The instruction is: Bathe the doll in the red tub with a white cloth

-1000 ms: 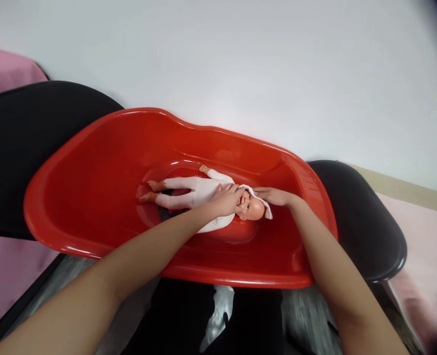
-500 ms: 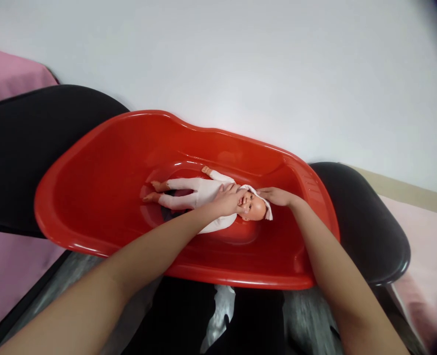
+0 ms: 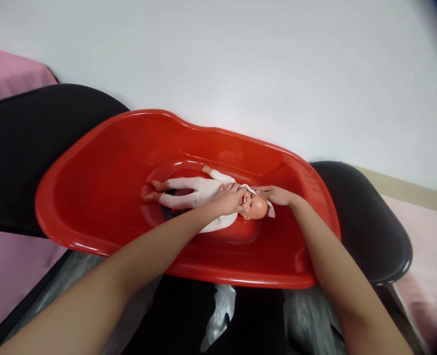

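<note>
Head view, doll: lying on its back on the floor of the red tub [image 3: 88, 187], in white clothing, the doll [image 3: 205, 190] has its face upward.
Doll's long axis: crosswise to the person, along the tub's length, slanting so that the head end is slightly nearer the person than the feet.
Crown: points right.
Feet: point left, the legs side by side with a narrow gap between them.
Far arm: stretched out from the shoulder, its small hand aimed left and toward the wall [image 3: 221, 64].
Near arm: partly hidden behind the person's left forearm.
Left hand: the left hand [image 3: 227, 199] lies over the doll's upper chest and neck, thumb by the cheek; how firmly it grips, I cannot tell.
Right hand: fingers outstretched, the right hand [image 3: 273, 194] touches the pale cloth [image 3: 271, 210] at the far side of the doll's head; whether it pinches the cloth, I cannot tell.
Black seats: one beyond each end of the tub, a left seat [image 3: 37, 148] and a right seat [image 3: 369, 222].
</note>
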Available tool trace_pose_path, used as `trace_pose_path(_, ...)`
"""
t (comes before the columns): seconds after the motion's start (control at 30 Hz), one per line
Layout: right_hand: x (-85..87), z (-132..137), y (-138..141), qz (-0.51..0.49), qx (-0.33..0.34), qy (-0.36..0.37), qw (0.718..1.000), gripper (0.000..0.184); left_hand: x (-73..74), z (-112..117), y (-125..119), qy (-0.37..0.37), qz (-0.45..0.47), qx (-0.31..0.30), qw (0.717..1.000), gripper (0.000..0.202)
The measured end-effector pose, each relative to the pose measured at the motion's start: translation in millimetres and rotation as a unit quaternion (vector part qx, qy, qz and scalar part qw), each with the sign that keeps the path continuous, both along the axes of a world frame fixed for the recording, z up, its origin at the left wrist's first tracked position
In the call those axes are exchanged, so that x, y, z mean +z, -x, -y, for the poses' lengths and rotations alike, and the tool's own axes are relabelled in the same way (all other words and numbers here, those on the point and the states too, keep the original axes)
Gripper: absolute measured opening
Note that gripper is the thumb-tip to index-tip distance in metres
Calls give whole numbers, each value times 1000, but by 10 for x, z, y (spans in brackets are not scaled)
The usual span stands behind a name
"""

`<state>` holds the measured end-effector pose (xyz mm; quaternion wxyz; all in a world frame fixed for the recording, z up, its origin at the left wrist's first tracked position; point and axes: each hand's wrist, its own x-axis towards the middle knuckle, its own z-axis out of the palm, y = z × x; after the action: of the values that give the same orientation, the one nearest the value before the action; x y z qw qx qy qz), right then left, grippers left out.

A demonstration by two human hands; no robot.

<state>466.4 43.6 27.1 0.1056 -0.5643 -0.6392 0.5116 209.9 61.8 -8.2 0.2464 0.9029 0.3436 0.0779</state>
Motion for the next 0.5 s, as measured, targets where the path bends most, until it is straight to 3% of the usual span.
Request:
trace_pose_path(0.3,-2,1,-11,6,35,-11,999,74,8,1,-2,7,-11,5,1000,61)
trace_pose_path(0.5,-34,1,-22,14,10,-10,1000,80,6,-3,-10,9,-15,4,1000,66)
